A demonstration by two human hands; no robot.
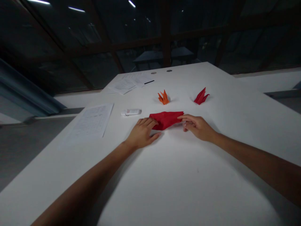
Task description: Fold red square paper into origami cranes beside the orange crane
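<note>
Red paper sheet, creased and partly folded [166,120], lies near the middle of the smooth white worktop [178,175], between the two hands. Left hand [141,133]: fingers laid over the sheet's left end, thumb held apart on the near side; grip not closed, more a press than a pinch. Right hand [196,127]: extended fingertips meet the sheet's right end; cannot tell whether the grip pinches it (the underside is hidden).

Beyond the sheet stand a spiky orange folded-paper figure [164,98] and a pointed red folded-paper figure [201,96], well apart. A white tube with printed label [131,112] lies beyond the left hand.

Risks, as judged: uneven pressure from the hands could let the sheet skid and set a crease off line; pulling its ends apart could tear thin paper at a fold; a careless forward reach could topple the orange figure, the nearer to the sheet.
</note>
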